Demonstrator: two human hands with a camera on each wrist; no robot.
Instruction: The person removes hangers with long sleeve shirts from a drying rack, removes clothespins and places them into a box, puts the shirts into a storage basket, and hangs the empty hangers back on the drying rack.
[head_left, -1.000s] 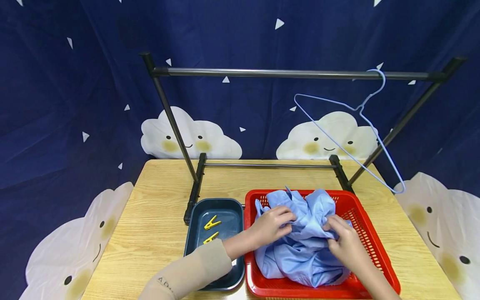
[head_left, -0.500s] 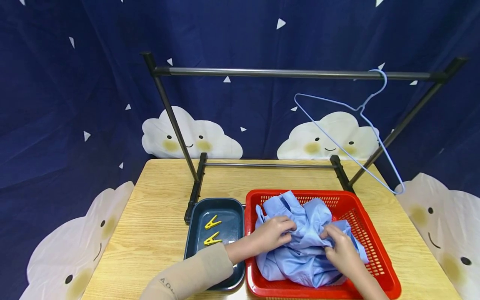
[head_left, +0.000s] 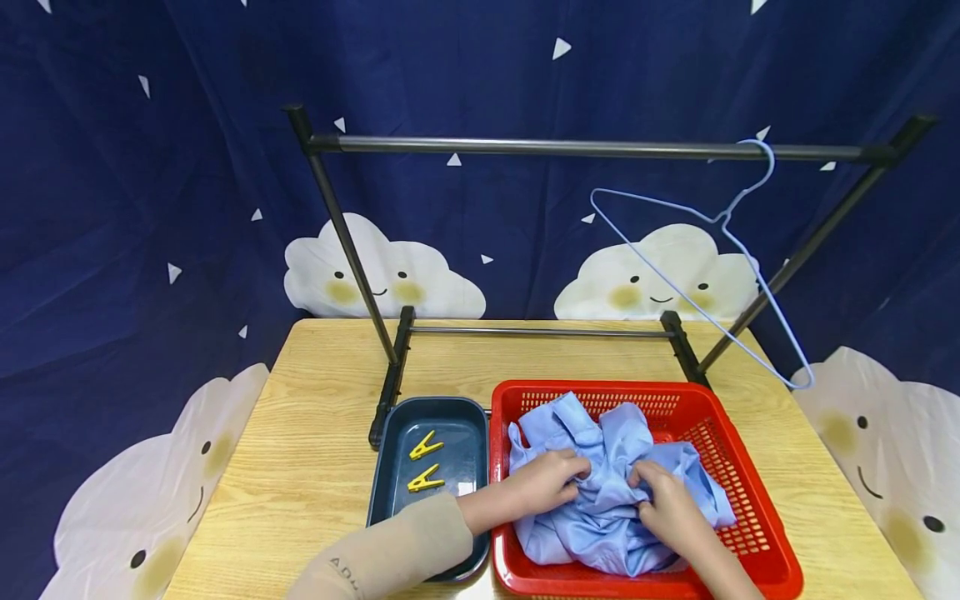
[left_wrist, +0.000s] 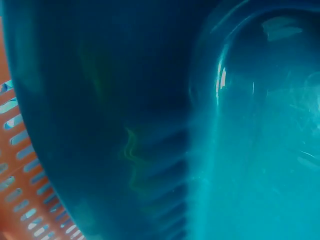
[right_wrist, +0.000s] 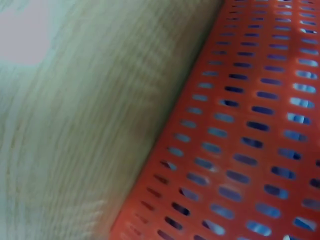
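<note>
A crumpled light blue garment lies bunched in a red plastic basket with slotted walls. From its left side my left hand grips the cloth, fingertips curled into the folds. My right hand pinches the same garment a little to the right, thumb and fingers on a raised fold. A flat, band-like part of the garment stands up beyond the left hand. Neither hand shows in the wrist views; the right wrist view has the basket's slotted wall, the left one mostly a dark blue tray.
Left of the basket, the dark blue tray holds two yellow clothespins, partly under the left forearm. Behind stands a black rack on the wooden table. A light blue hanger hangs from its bar at the right.
Both hands have shifted slightly, the right one to the left, closer to the left hand. The garment's upper folds have sunk lower, and more of its right part has spread out into view.
</note>
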